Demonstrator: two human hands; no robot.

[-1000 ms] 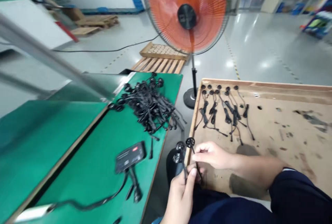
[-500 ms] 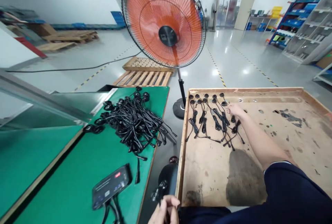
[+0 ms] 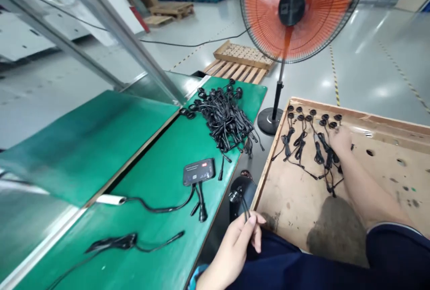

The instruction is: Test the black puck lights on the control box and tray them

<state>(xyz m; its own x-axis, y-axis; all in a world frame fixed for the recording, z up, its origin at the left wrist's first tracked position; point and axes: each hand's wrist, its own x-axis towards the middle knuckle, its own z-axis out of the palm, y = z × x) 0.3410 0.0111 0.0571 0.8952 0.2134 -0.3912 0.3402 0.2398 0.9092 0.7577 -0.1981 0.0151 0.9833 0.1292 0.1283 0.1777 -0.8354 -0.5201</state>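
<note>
My left hand (image 3: 237,243) is closed on a black cable (image 3: 246,207), two strands rising from the fingers toward a shiny round end. It is beside the tray's near left edge. My right hand (image 3: 341,142) reaches into the wooden tray (image 3: 268,174), fingers bent and pressed together beside a round black end piece (image 3: 332,125). A black cable shows partly around this hand; its fingertips are hidden. Left of it, bundled black cables (image 3: 300,144) lie in the tray, their round ends along the far side.
A tangled heap of black cables (image 3: 225,117) lies on the green table (image 3: 151,191). Nearer are a black device with a screen (image 3: 199,171) and a loose cable (image 3: 114,241). A large orange fan (image 3: 291,7) stands behind the gap between table and tray.
The view has turned left and down, showing more of the green table. My left hand has come further into view with its cable. My right hand stays at the cable row.
</note>
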